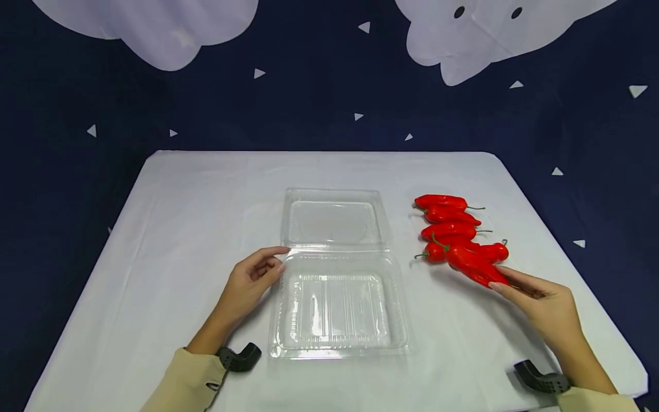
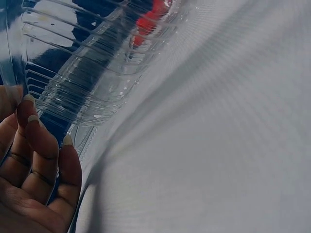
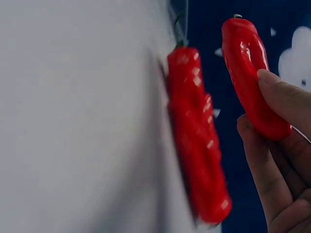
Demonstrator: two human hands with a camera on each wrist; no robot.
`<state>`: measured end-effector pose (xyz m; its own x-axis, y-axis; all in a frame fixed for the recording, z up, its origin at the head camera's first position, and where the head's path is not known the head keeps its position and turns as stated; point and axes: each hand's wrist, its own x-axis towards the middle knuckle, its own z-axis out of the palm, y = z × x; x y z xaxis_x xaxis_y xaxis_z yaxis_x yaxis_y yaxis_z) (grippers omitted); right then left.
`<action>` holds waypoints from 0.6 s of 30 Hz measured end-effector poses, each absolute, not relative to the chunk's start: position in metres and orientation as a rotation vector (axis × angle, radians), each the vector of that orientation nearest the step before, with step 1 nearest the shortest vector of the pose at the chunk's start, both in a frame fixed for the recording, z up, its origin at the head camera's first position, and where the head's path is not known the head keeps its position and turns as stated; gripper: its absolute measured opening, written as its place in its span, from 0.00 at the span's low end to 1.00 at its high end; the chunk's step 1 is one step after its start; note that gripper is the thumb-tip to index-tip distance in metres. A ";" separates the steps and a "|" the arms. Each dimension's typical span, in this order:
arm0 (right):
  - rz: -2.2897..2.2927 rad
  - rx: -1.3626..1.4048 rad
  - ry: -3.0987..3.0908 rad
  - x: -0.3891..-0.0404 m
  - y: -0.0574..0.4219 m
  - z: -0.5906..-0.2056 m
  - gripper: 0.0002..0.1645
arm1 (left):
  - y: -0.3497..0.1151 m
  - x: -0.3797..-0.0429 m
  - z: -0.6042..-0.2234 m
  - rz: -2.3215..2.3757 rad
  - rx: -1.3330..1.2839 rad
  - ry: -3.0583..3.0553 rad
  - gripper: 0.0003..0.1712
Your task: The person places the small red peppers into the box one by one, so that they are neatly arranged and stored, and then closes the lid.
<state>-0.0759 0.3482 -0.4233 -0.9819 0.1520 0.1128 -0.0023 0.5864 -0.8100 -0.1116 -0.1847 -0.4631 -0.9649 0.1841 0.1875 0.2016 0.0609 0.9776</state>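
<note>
- Nearest the camera, at the near edge, are the left sleeve [image 1: 182,384] and the right sleeve [image 1: 594,400], each beside a dark wrist band.
- The right hand [image 1: 551,306] pinches one red pepper [image 1: 471,266] between thumb and fingers at the end away from its stem; the fingers are parted only by the pepper's thickness.
- That pepper is held up on the right, its stem end pointing far and left, over the near end of the row of peppers [image 1: 448,230]; the right wrist view shows a gap between it and them.
- It is probably light, with a smooth, glossy skin that could slip if pinched by the tapered end alone. A hold nearer the thick middle would steady it; the thin stem looks a poor handle.
- The left hand [image 1: 254,280] lightly pinches the left edge of the transparent container [image 1: 340,353] near its hinge, other fingers curled.
- The container lies opened in the middle of the white surface [image 1: 180,257], lid half far. Its thin plastic should be light and flexible, liable to slide or buckle; the rim looks the best place to hold.
</note>
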 end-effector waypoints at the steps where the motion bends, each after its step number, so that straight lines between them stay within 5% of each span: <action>1: 1.362 -0.085 -2.632 -0.078 0.343 -0.417 0.29 | -0.185 -0.112 -0.462 -2.106 -0.418 -2.275 0.17; 18: 1.012 1.075 -2.542 -0.149 0.234 -0.382 0.35 | -0.144 -0.131 -0.460 -2.147 -0.382 -2.282 0.18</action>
<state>-0.1487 0.2338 -0.3817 -0.7149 -0.5570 0.4227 -0.6951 0.5007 -0.5159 -0.1307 -0.1438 -0.4605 -0.9706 0.1849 0.1543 0.1653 0.0455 0.9852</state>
